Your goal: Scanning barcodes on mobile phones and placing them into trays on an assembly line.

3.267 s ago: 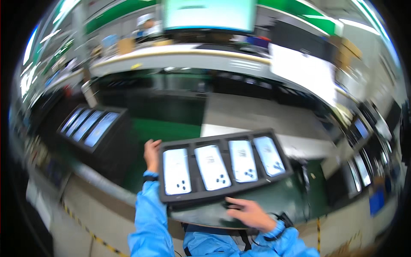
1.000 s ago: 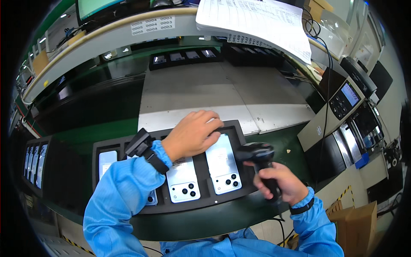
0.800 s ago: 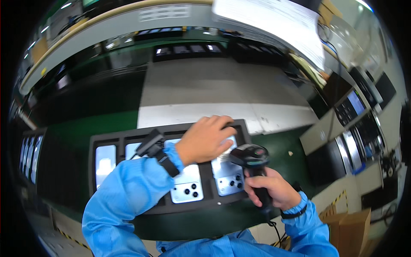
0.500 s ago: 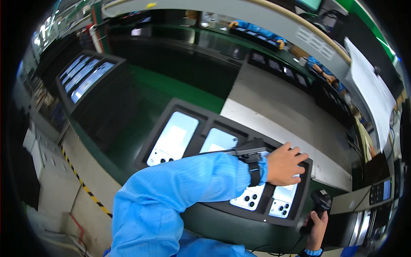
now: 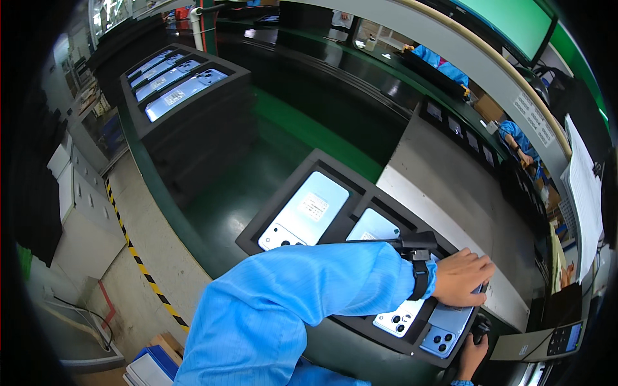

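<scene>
Foam tray (image 5: 279, 201) on bench (image 5: 215, 225), five o'clock: full, four smartphones (image 5: 309, 206) within. Rightmost smartphone (image 5: 447, 326), between four and five o'clock: handling judged unfinished, left hand (image 5: 462, 279) over its upper end, grip of fingers indeterminable. Right hand (image 5: 473, 356) closed around black handheld scanner (image 5: 481, 325).

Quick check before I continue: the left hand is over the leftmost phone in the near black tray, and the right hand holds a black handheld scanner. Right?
Not quite: in the head view, the left hand is over the rightmost phone in the near black tray. The right hand does hold a black handheld scanner.
</scene>
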`<act>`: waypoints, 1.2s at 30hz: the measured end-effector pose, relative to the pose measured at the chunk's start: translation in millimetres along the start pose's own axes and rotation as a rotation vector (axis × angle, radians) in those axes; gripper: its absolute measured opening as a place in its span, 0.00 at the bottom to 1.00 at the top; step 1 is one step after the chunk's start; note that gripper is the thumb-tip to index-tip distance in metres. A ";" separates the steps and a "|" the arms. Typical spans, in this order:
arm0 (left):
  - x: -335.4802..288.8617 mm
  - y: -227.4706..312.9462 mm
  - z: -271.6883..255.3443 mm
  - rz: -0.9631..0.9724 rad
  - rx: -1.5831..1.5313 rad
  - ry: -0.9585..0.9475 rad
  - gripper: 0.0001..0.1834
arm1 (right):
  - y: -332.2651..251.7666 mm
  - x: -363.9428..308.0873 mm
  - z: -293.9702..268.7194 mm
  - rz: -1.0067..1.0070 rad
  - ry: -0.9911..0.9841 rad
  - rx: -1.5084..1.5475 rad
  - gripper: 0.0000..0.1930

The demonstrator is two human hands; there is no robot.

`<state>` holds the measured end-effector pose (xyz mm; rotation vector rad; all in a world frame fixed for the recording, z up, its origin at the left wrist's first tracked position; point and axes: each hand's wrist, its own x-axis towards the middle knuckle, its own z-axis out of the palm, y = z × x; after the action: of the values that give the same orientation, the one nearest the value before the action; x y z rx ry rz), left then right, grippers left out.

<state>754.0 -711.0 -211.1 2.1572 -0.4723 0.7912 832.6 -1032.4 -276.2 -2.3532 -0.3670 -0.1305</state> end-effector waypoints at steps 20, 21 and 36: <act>2.5 -0.2 -5.7 -0.006 -0.023 -0.070 0.17 | -78.6 -16.6 -10.5 0.135 0.002 -0.357 0.21; 3.0 -0.6 -6.0 -0.005 -0.009 -0.074 0.17 | -77.1 -16.0 -10.4 0.130 0.001 -0.344 0.21; 1.4 7.7 -9.1 -0.038 -0.040 -0.104 0.15 | -20.2 -20.3 -5.9 -0.258 0.417 0.186 0.25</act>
<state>747.3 -708.9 -201.3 2.1714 -0.4938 0.6460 807.2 -1027.2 -262.6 -2.0219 -0.4510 -0.6688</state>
